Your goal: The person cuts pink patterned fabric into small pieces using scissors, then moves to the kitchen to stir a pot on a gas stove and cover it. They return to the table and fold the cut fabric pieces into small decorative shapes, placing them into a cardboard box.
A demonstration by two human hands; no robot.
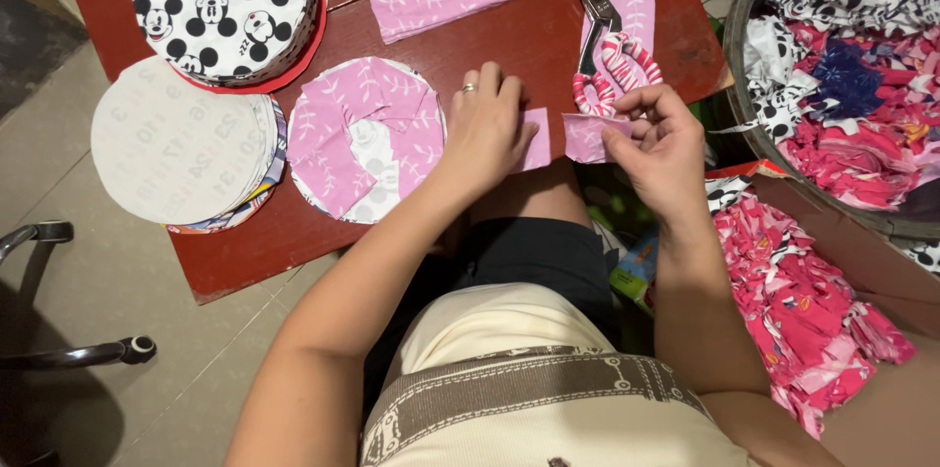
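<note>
Two hands: left hand (487, 124), right hand (658, 139). One pair of scissors (599, 31), far right. Three round stacks: cartoon-print stack (227, 5) far left, white disc stack (176, 142), pink-covered disc (364, 139). One basket (754, 124), right.

A dark red worktop (245, 252) fills the upper middle of the frame, its near edge running diagonally toward the lower left. Beneath it lies a pale beige tiled floor (127, 281), with thin grout lines showing at the left. At the far left edge stands the black metal frame of a chair (59, 354), curved tubes ending in a round cap. A brown cardboard box (881, 271) occupies the lower right. Light is soft and even, casting faint shadows.
</note>
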